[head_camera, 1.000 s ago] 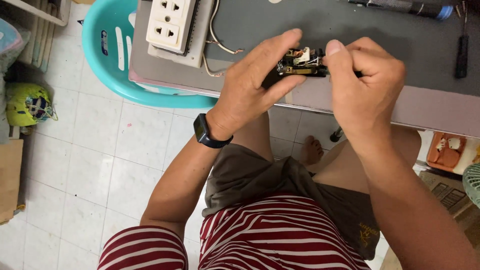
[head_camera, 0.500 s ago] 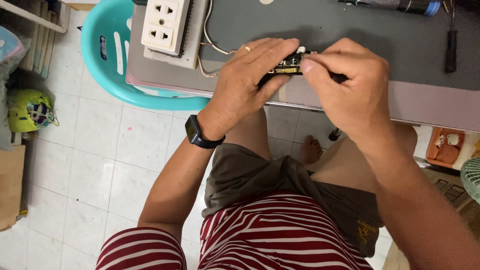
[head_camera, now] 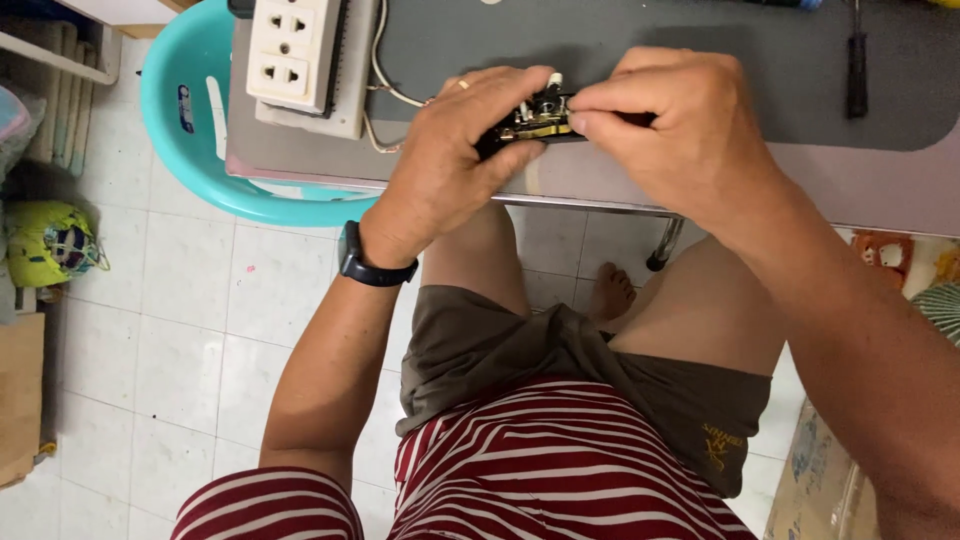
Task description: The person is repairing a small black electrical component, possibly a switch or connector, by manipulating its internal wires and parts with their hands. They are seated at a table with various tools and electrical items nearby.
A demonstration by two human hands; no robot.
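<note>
The left hand (head_camera: 450,170) grips a small black electrical part with brass contacts (head_camera: 535,120), fingers curled around its near end, holding it just above the front edge of the grey work table (head_camera: 600,185). The right hand (head_camera: 680,130) has thumb and forefinger pinched together on the part's right end, where the brass shows (exactly what they pinch is hidden by the knuckles). To judge by the grip, this is fine fitting or adjusting of a contact; the next move calls for a steady left hand and small, precise finger pressure. A white double socket (head_camera: 295,50) with loose wires (head_camera: 385,85) lies on the table, left of the hands, and a screwdriver (head_camera: 857,65) to the right
</note>
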